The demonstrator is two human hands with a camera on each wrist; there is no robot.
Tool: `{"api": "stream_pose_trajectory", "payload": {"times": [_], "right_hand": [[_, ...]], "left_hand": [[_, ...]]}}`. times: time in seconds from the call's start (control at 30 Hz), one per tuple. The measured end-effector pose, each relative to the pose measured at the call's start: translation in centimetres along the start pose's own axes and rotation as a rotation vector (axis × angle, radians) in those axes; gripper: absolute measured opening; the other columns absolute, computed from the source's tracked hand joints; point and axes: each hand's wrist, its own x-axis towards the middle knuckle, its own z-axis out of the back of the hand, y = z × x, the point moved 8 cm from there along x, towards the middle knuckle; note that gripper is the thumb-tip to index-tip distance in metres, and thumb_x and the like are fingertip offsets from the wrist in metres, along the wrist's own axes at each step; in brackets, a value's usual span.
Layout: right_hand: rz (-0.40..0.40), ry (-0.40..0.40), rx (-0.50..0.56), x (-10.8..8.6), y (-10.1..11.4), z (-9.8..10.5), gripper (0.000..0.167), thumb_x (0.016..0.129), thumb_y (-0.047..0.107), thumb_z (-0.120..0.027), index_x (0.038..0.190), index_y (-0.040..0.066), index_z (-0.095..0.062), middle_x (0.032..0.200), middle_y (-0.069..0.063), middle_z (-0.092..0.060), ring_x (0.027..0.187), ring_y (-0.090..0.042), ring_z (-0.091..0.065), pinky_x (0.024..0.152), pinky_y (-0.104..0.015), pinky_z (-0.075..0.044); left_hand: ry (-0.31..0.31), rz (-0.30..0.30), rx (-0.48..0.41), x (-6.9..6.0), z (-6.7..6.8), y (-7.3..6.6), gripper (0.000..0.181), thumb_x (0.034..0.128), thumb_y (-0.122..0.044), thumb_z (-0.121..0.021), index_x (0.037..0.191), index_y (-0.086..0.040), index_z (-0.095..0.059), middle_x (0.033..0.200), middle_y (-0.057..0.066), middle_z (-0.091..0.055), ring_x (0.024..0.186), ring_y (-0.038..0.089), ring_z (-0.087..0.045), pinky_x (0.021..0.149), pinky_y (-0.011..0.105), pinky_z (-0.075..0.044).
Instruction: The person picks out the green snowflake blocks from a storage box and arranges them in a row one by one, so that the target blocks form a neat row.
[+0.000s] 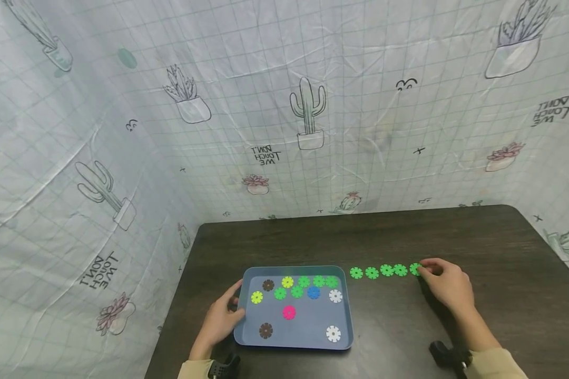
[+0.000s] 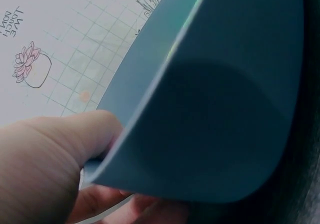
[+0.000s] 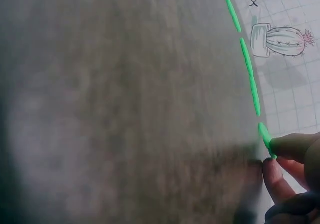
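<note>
My right hand (image 1: 448,284) pinches a green notched disc (image 1: 415,269) by its right edge, at the right end of a row of green discs (image 1: 386,270) on the dark table. The right wrist view shows the same disc (image 3: 265,136) between fingers and thumb, tilted slightly off the tabletop. At the left side of a blue-grey tray (image 1: 308,342), my left hand (image 1: 220,318) grips the rim, thumb over the edge and fingers outside. In the left wrist view the tray wall (image 2: 215,129) fills much of the picture.
Inside the tray lie several more notched discs: green, yellow, brown, white, a blue one (image 1: 313,292) and a pink one (image 1: 289,312). Behind the dark table (image 1: 389,326) hangs a cactus-print curtain (image 1: 265,105), which also runs along both sides.
</note>
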Motion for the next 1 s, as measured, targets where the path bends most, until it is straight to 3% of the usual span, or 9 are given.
{"api": "stream_pose_trajectory", "payload": {"times": [0.2, 0.4, 0.73, 1.0], "right_hand": [[-0.007, 0.002, -0.040, 0.2, 0.3, -0.1, 0.035, 0.098, 0.038, -0.069, 0.115, 0.008, -0.074, 0.096, -0.004, -0.071, 0.080, -0.026, -0.062, 0.061, -0.041, -0.040], [0.064, 0.006, -0.004, -0.3, 2.2, -0.9, 0.034, 0.098, 0.035, -0.068, 0.118, 0.008, -0.074, 0.100, -0.006, -0.071, 0.068, -0.019, -0.054, 0.059, -0.036, -0.038], [0.210, 0.110, 0.101, -1.9, 9.8, -3.6, 0.028, 0.097, 0.029, -0.074, 0.116, 0.009, -0.075, 0.096, -0.002, -0.070, 0.065, -0.015, -0.052, 0.059, -0.033, -0.039], [0.319, 0.293, 0.171, -3.0, 16.7, -7.4, 0.025, 0.094, 0.026, -0.076, 0.113, 0.010, -0.076, 0.087, 0.006, -0.066, 0.076, -0.018, -0.058, 0.062, -0.033, -0.042]], "left_hand": [[-0.001, -0.001, -0.013, 0.0, -0.3, 0.2, 0.076, 0.0823, -0.002, -0.068, 0.154, -0.018, -0.051, 0.099, 0.007, -0.064, 0.052, 0.010, -0.044, 0.049, 0.028, -0.039], [-0.008, -0.001, -0.011, -0.1, -0.1, 0.0, 0.074, 0.0835, -0.003, -0.068, 0.154, -0.018, -0.051, 0.099, 0.007, -0.064, 0.052, 0.010, -0.044, 0.049, 0.028, -0.040], [-0.011, -0.015, -0.005, 0.1, -0.3, -0.1, 0.075, 0.0843, -0.002, -0.067, 0.155, -0.017, -0.050, 0.101, 0.008, -0.063, 0.052, 0.010, -0.044, 0.050, 0.028, -0.039], [-0.008, -0.013, -0.009, -0.2, -0.4, 0.2, 0.074, 0.0851, -0.003, -0.067, 0.155, -0.017, -0.049, 0.103, 0.009, -0.064, 0.052, 0.010, -0.044, 0.050, 0.028, -0.040]]}}
